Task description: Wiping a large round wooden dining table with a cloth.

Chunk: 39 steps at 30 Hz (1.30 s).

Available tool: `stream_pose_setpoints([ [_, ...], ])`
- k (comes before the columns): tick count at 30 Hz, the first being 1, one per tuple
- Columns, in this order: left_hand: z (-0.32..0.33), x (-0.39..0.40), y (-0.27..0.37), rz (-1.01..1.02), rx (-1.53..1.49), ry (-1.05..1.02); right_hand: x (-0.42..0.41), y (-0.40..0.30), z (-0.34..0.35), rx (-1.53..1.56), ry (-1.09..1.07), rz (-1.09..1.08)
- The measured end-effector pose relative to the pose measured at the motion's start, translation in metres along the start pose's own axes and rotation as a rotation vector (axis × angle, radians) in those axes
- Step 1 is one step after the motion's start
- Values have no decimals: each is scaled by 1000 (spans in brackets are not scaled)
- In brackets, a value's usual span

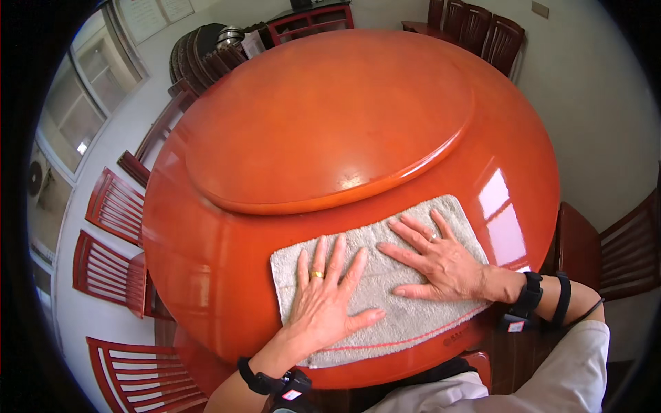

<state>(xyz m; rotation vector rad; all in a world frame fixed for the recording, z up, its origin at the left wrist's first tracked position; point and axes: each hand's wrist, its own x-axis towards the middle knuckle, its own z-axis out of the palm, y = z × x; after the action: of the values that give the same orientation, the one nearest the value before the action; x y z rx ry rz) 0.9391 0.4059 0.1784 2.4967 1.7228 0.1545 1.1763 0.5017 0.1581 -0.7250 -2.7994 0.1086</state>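
Note:
A light grey terry towel [372, 330] with a red stripe along its near edge lies spread out on a glossy round wooden table [232, 289]. My left hand [328, 299] rests palm down on the towel's left part, fingers spread, a gold ring on one finger. On the right part, my right hand [439, 263] is also flat, its fingers apart and angled to the left. Neither hand grips the cloth. Just beyond the towel's far edge rises the rim of a round wooden turntable [330, 118].
Slatted wooden chairs [111, 268] line the left side. Another chair [627, 248] stands at the right, with several chairs [475, 31] at the back right. Behind the table are a red wooden stand [310, 23] and stacked metal bowls [230, 36]. Windows [85, 98] are at left.

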Motion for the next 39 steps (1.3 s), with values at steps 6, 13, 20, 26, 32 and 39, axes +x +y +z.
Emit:
stream_pose_setpoints([
  [6,8,3,3,8,44,98,-3,7,4,-32,57,2],
  [13,19,2,2,-5,80,151,-5,4,13,-68,95,37],
  [20,23,-22,9,-17,111,141,-8,-2,17,-74,99,57],
  [26,23,-16,9,-24,89,136,-11,0,15,-89,86,47],
  [32,9,-27,17,-26,39,103,-18,-13,-2,-39,136,-34],
  [39,-18,-7,34,-15,-924,390,-18,-23,-8,-247,238,-163],
])
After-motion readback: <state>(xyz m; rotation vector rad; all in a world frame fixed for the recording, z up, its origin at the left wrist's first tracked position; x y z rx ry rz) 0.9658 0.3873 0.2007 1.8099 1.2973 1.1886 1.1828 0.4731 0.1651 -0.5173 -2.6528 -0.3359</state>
